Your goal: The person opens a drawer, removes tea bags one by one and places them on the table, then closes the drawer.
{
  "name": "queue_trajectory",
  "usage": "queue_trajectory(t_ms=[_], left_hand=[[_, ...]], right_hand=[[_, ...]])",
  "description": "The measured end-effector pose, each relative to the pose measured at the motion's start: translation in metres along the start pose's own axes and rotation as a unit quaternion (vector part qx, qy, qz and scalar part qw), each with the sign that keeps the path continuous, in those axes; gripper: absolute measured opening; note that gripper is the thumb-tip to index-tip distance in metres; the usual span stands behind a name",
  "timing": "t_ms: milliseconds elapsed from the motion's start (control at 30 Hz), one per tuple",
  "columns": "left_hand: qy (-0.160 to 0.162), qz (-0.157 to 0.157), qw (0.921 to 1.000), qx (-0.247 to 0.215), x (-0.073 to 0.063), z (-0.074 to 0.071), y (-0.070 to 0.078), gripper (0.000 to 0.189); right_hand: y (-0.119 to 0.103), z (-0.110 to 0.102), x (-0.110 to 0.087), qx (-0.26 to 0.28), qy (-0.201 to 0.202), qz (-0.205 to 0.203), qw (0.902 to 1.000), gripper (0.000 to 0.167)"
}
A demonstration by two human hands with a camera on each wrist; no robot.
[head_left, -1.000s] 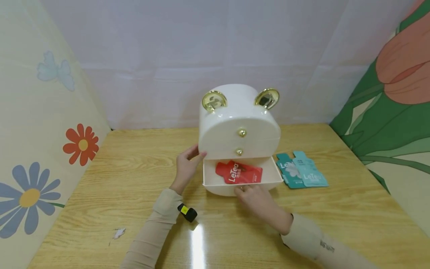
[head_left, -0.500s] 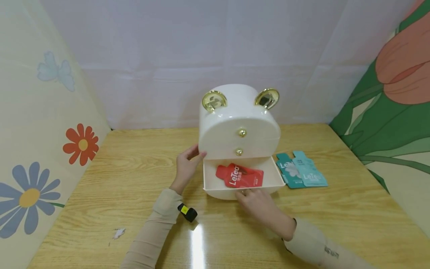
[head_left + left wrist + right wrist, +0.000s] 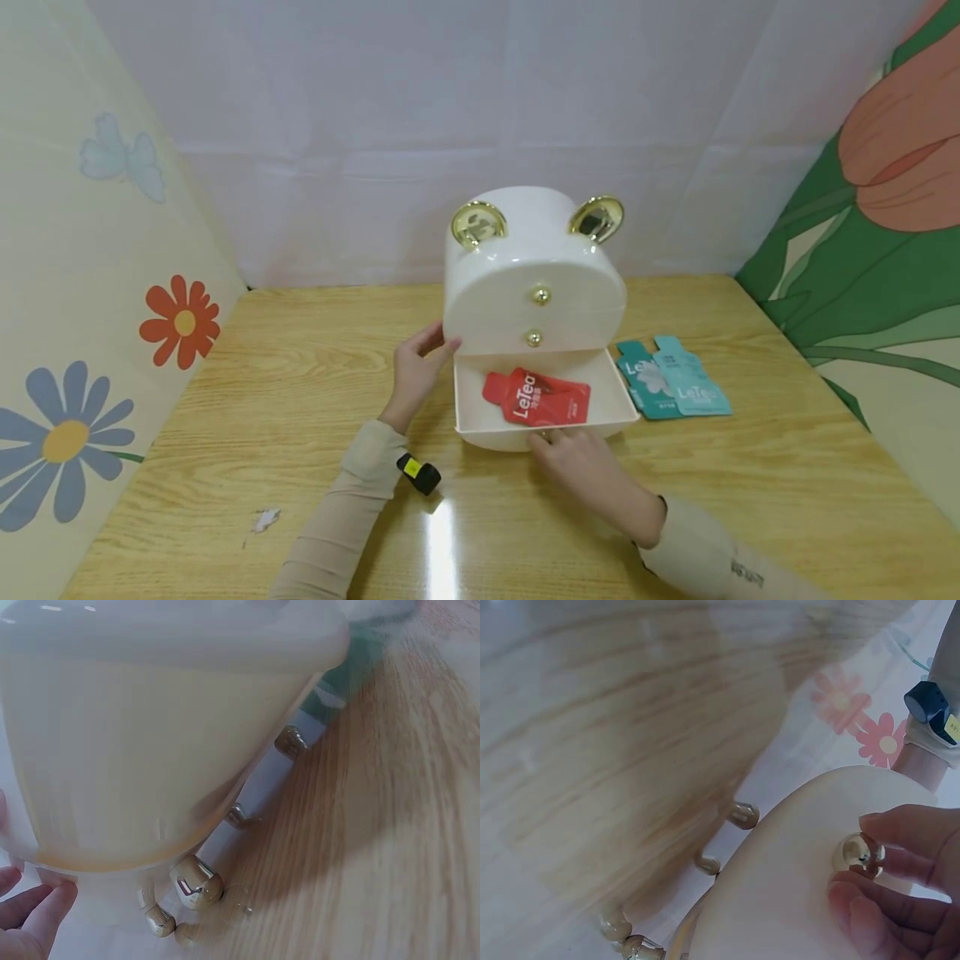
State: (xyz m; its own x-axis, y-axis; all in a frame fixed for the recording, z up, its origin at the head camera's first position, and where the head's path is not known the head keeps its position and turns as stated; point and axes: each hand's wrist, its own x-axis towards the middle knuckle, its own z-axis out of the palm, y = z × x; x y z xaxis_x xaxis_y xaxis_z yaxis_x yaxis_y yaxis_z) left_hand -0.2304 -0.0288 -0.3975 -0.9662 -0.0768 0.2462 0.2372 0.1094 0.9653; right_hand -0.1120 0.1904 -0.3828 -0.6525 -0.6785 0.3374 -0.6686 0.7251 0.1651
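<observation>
A white storage box [image 3: 534, 250] with gold-rimmed ears stands on the table, its bottom drawer [image 3: 547, 433] pulled out toward me. My left hand [image 3: 415, 373] rests against the box's left side, thumb at the front edge. The right hand [image 3: 581, 467] pinches the gold drawer knob [image 3: 859, 853] between thumb and fingers, which the right wrist view shows closely. Inside the drawer lies a red LeTea pouch [image 3: 546, 398], tilted slightly. The box's upper two gold knobs sit on closed fronts. In the left wrist view, fingertips [image 3: 56, 900] touch the box near its lower edge.
Two teal LeTea pouches, a darker one [image 3: 641, 379] and a lighter one [image 3: 693, 383] overlapping it, lie right of the drawer. The wooden table [image 3: 315, 350] meets a white cloth backdrop [image 3: 337, 150] behind. Painted flower panels flank both sides.
The right hand has drawn the bottom drawer farther out toward me. The red pouch has come forward with it. My left hand stays at the box's side.
</observation>
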Motion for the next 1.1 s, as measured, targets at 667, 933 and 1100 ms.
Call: queue_trajectory(t_ms=[667,933,1100], left_hand=[[-0.002,0.007,1.0000,-0.001,-0.003,-0.002,0.011,0.042],[0.005,0.015,0.9999,-0.002,0.001,0.000,-0.001,0.040],[0.006,0.015,0.9999,-0.003,0.002,0.000,-0.004,0.040]], right_hand=[[0.003,-0.011,-0.002,0.091,0.007,0.037,0.9951,0.017],[0.016,-0.031,0.005,0.091,0.013,0.069,0.9933,0.022],[0.028,-0.036,0.010,0.081,0.023,0.089,0.9925,0.022]])
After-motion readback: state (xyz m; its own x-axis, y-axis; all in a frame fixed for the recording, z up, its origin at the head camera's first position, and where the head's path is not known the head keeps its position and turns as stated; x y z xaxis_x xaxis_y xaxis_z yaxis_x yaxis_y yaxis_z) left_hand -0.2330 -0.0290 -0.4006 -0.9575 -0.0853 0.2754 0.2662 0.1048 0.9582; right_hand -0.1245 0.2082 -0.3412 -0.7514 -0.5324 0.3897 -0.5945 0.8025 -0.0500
